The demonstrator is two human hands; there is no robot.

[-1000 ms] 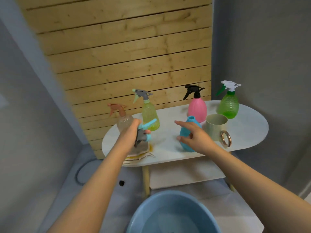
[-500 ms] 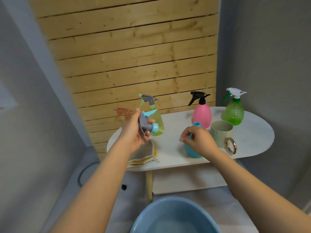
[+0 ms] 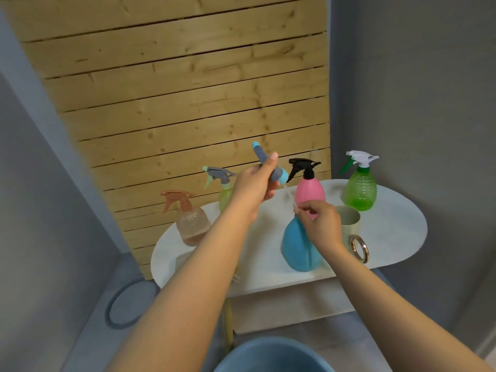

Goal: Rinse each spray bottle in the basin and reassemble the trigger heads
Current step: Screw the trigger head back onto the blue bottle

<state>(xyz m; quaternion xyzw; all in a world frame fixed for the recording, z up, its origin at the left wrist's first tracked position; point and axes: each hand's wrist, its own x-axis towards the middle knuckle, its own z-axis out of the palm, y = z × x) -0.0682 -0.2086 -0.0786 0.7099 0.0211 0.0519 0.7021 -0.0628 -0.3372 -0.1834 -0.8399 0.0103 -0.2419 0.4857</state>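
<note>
I take the blue bottle (image 3: 300, 245) as my landmark; it stands upright near the front edge of the white oval worktop (image 3: 397, 237), with no head on its neck. Farthest to its left and a little further back stands the clear bottle with the brown trigger head (image 3: 192, 221), upright. Next, behind my left forearm and partly hidden by it, is the yellow-green bottle with a grey head (image 3: 224, 189). My left hand (image 3: 255, 186) is raised above and to the left of the blue bottle, fingers wrapped tight around the grey-and-blue trigger head (image 3: 269, 167), which points nozzle-up and tilted, its blue collar at the lower end; a thin pale dip tube (image 3: 290, 196) runs down from the collar toward the blue bottle's neck. My right hand (image 3: 320, 224) sits right at that neck, covering it, thumb and forefinger pinched together at the lower end of the tube; the tube is faint there, so I cannot tell whether its tip is already inside the opening. Directly behind the blue bottle stands the pink bottle with a black head (image 3: 310, 189). Just to the right of the blue bottle is a pale green mug with a gold ring handle (image 3: 349, 221), partly behind my right hand. Further right and back, well apart, is the green bottle with a white head (image 3: 361, 189). Below the blue bottle, at the bottom edge of the view on the floor, I see the rim of the blue basin (image 3: 273, 355).
</note>
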